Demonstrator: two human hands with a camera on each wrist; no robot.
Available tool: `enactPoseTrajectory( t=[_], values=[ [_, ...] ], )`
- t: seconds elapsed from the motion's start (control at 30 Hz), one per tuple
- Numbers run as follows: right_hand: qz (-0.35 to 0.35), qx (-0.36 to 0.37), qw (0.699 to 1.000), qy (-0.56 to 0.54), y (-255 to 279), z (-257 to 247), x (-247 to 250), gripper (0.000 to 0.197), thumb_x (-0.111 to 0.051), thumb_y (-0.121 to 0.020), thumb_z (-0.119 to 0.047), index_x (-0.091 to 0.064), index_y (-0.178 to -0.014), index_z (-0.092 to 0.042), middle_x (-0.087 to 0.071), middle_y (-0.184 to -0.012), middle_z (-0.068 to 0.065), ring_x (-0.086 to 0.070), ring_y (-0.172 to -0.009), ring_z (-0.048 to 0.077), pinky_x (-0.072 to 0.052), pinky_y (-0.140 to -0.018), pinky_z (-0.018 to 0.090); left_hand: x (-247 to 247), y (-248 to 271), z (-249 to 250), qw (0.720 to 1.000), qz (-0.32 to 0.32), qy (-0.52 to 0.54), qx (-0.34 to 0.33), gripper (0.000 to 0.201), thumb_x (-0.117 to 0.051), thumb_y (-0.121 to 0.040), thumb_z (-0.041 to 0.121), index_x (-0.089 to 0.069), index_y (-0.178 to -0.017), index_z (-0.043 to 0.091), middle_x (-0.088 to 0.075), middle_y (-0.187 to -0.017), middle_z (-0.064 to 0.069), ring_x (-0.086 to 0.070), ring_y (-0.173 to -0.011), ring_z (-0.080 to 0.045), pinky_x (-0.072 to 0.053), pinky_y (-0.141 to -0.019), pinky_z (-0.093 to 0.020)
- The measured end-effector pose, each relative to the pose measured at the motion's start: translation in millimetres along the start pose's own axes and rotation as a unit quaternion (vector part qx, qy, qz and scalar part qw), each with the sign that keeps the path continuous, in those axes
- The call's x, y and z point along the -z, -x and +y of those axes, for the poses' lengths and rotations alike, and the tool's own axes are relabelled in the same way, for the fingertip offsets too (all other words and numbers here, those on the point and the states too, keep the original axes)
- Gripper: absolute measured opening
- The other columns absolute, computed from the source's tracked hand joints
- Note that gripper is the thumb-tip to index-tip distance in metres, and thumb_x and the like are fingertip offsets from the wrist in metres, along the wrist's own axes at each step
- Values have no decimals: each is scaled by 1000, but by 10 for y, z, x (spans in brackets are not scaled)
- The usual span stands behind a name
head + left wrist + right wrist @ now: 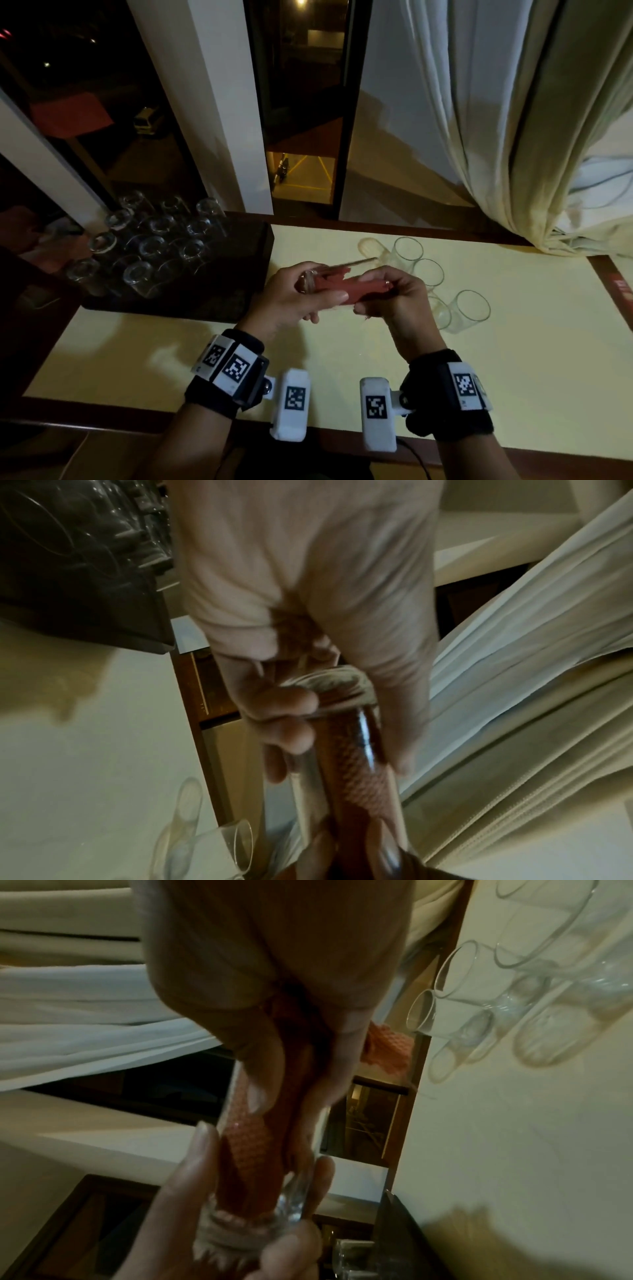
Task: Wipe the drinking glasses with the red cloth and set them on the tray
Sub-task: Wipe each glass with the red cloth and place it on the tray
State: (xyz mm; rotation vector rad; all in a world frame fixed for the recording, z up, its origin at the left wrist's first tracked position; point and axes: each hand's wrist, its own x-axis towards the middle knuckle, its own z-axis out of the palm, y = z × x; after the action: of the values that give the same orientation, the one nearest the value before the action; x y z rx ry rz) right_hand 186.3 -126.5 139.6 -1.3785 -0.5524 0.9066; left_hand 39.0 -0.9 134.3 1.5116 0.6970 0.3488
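Far left, head view: dark tray (pixel 239 301) on the yellow table (pixel 513 377), at its L end. On the tray approx. a dozen glasses (pixel 150 246) in rows, mouths or bases up not resolvable in the low light. Tray's near-right part is bare.

Centre: left hand (pixel 294 298) holds one drinking glass (pixel 310 279) above the table, just R of the tray. Glass lies roughly horizontal, base toward L, mouth toward R. Left-wrist view: fingers (pixel 291 699) wrapped round the thick base end, thumb along the other side, i.e. a firm curled grip on the glass.

Red cloth (pixel 349 286) is stuffed inside the glass; woven texture shows through the wall in both wrist views, cloth reaching close to the base. Cloth tail comes out of the mouth end.

Right hand (pixel 394 298) at the mouth end, fingers curled, pinching the red cloth where it enters the glass. Right-wrist view: thumb and finger lie along the cloth inside/at the rim; a bit of cloth bunches out behind the hand. Hands nearly touching.

R of hands: four empty glasses (pixel 469 310) standing on the table, mouths up, in a loose diagonal line from far-centre to near-right, partly hidden behind the right hand. One more lying or blurred shape at the far end of the line, cannot tell.

Far right: pale curtain (pixel 513 120) hanging down to the table's back edge. Dark window (pixel 301 102) behind the table.

Both wrists carry black bands with tag markers.
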Motion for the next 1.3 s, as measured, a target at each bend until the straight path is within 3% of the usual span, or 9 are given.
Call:
enactPoseTrajectory(
  t=[0.1, 0.17, 0.27, 0.4, 0.6, 0.8, 0.9, 1.03, 1.3],
  values=[
    [-35, -55, 998, 7, -26, -15, 22, 33, -72, -60, 23, -67, -82, -2, -65, -65, 8, -55, -57, 24, -49, -46, 29, 51, 22, -18, 998, -5, -54, -41, 67, -95, -60, 29, -67, -120, 31, -72, -114, 10, -70, -99, -4, -57, -85, -23],
    [-23, -61, 998, 17, -46, -13, 20, 35, -66, -61, 30, -65, -79, 0, -61, -60, 9, -50, -55, 25, -42, -43, 28, 55, 41, -40, 997, -2, -53, -55, 67, -95, -64, 13, -65, -120, 33, -68, -119, 15, -66, -106, 1, -54, -87, -19],
    [9, -20, 1000, -3, -48, -36, -57, 37, -68, -47, 24, -67, -71, -4, -62, -59, 10, -52, -53, 25, -41, -45, 27, 51, 39, -36, 1000, 0, -8, -23, 73, -95, -56, 35, -64, -121, 30, -73, -109, 8, -71, -87, -7, -56, -76, -21],
    [3, 28, 999, 19, -68, -86, -189, 41, -63, -61, 32, -68, -73, -7, -67, -64, 2, -63, -56, 13, -49, -46, 23, 84, 25, 22, 998, -6, 61, 22, 83, -81, -53, 52, -60, -123, 13, -77, -86, -9, -61, -56, -14, -45, -52, -22],
    [-45, -36, 997, -41, -99, -100, -261, 31, -77, -56, 0, -67, -84, -5, -59, -72, 4, -53, -58, 18, -44, -45, 27, 269, 46, 19, 996, 19, -28, -81, 70, -90, -49, 39, -64, -114, 35, -67, -112, 28, -68, -100, -1, -58, -85, -25],
    [1, 38, 999, -23, -86, -51, -423, 45, -63, -56, 30, -69, -64, -14, -67, -69, 5, -61, -68, 19, -51, -54, 30, 388, 86, 43, 999, 30, 30, -25, 68, -82, -53, 55, -66, -109, 20, -75, -83, -6, -61, -52, -17, -48, -52, -26],
    [-22, 25, 999, -31, -78, -71, -535, 33, -69, -52, 18, -68, -73, -7, -65, -73, 11, -60, -65, 20, -50, -52, 29, 480, 130, 36, 994, 77, 14, -80, 66, -82, -55, 55, -69, -111, 23, -74, -95, -4, -68, -65, -15, -53, -59, -26],
    [-26, -26, 998, -50, -90, -115, -637, 40, -67, -46, 11, -60, -84, 0, -58, -66, 6, -49, -51, 14, -34, -41, 22, 655, 168, 23, 989, 39, -50, -134, 64, -84, -56, 49, -65, -117, 41, -69, -117, 12, -68, -100, -8, -56, -80, -20],
    [8, 28, 1000, 2, -54, -22, -1031, 32, -66, -44, 17, -62, -71, 2, -61, -59, 13, -48, -48, 21, -37, -40, 26, 864, 219, -22, 1000, -3, -1, 19, 81, -75, -50, 65, -53, -121, 33, -70, -106, -2, -68, -69, -9, -51, -61, -19]
  ],
)
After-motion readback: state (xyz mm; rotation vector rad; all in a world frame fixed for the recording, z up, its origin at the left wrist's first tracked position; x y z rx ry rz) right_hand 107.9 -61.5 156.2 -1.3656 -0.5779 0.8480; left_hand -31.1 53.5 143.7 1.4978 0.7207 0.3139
